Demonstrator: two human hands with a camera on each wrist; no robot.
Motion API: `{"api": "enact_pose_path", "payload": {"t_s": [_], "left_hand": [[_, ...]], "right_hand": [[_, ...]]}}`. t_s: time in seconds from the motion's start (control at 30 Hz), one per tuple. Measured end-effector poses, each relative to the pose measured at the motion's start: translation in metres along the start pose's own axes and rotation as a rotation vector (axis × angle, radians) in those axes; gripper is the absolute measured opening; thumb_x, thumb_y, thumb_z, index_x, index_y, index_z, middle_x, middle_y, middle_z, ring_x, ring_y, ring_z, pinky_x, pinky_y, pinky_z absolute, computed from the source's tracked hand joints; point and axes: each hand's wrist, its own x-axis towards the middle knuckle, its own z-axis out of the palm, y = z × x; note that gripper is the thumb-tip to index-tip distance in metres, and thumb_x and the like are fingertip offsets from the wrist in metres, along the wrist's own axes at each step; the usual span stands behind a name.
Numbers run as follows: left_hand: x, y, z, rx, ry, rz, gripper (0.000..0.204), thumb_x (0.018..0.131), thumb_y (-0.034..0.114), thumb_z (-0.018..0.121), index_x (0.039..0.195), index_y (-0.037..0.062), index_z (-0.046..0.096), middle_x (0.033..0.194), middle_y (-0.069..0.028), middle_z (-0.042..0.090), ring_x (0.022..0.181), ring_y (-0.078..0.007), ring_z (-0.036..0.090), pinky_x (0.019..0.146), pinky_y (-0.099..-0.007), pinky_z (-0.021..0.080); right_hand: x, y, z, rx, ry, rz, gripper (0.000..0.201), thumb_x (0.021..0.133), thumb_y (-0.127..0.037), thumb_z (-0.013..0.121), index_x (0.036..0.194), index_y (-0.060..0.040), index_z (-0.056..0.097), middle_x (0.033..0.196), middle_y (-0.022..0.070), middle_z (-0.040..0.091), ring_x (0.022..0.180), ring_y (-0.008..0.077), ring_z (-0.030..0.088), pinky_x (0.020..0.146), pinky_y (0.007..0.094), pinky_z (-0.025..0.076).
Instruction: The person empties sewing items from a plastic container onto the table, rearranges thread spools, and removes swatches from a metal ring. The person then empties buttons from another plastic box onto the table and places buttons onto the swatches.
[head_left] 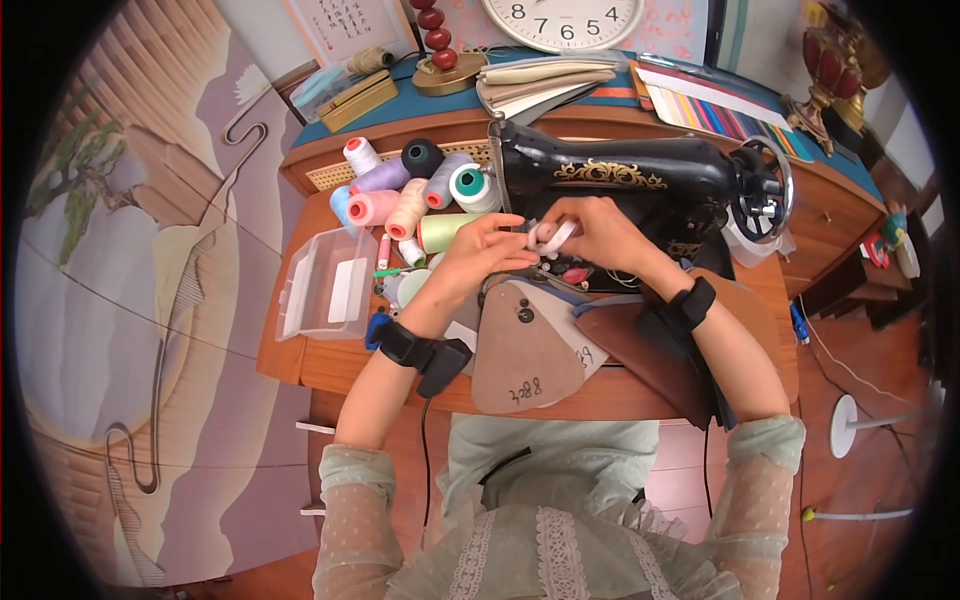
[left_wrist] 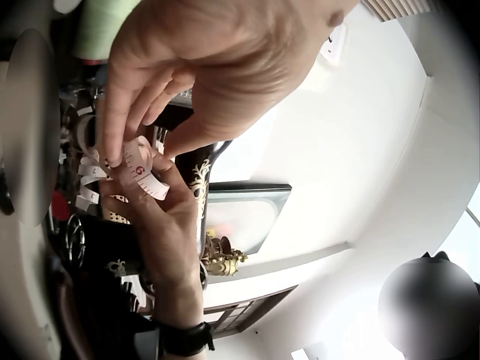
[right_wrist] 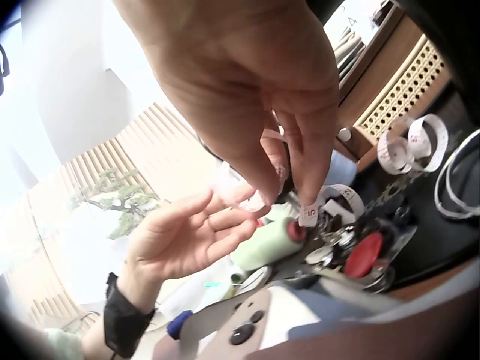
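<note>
A white tape measure with printed numbers is partly coiled between both hands, in front of the black sewing machine. My right hand pinches it between thumb and fingers. Opposite, my left hand has its palm turned toward the tape. In the right wrist view the fingers of the left hand are nearly straight, their tips close to the coil. The left wrist view shows the tape curving between the hands, a 6 readable on it. Looser curls of tape trail over the machine bed.
Several thread spools crowd the left of the machine. A clear plastic box stands at the table's left. Brown pattern pieces lie along the front edge, and a red item sits among small metal parts. A clock stands behind.
</note>
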Motion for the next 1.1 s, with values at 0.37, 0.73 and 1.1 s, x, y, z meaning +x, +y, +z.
{"api": "enact_pose_path", "payload": {"t_s": [0.37,0.73,1.1], "left_hand": [[-0.031,-0.037,0.009,1.074,-0.044,0.372,0.038,0.080,0.022,0.067,0.109,-0.0023,0.062,0.114,-0.0228,0.058,0.114,-0.0350,0.049,0.099,-0.0395,0.040],[-0.004,-0.027,0.016,1.154,-0.070,0.266,0.033,0.086,0.013,0.059,0.113,-0.0050,0.058,0.114,-0.0233,0.059,0.110,-0.0372,0.052,0.095,-0.0424,0.042],[0.009,-0.041,0.019,1.154,0.031,0.428,0.034,0.090,0.016,0.054,0.115,-0.0073,0.056,0.120,-0.0261,0.055,0.116,-0.0375,0.049,0.099,-0.0411,0.040]], "right_hand": [[-0.001,0.026,0.006,-0.165,0.079,0.107,0.030,0.074,-0.006,0.065,0.103,-0.0009,0.065,0.091,0.0201,0.067,0.089,0.0358,0.064,0.079,0.0380,0.050],[-0.035,0.007,-0.021,-0.266,-0.198,0.086,0.031,0.073,-0.009,0.072,0.102,0.0003,0.065,0.094,0.0193,0.067,0.088,0.0350,0.065,0.078,0.0388,0.050],[-0.050,-0.008,-0.031,-0.274,-0.317,0.122,0.028,0.076,-0.017,0.070,0.100,-0.0020,0.066,0.093,0.0178,0.068,0.090,0.0341,0.064,0.078,0.0398,0.049]]}}
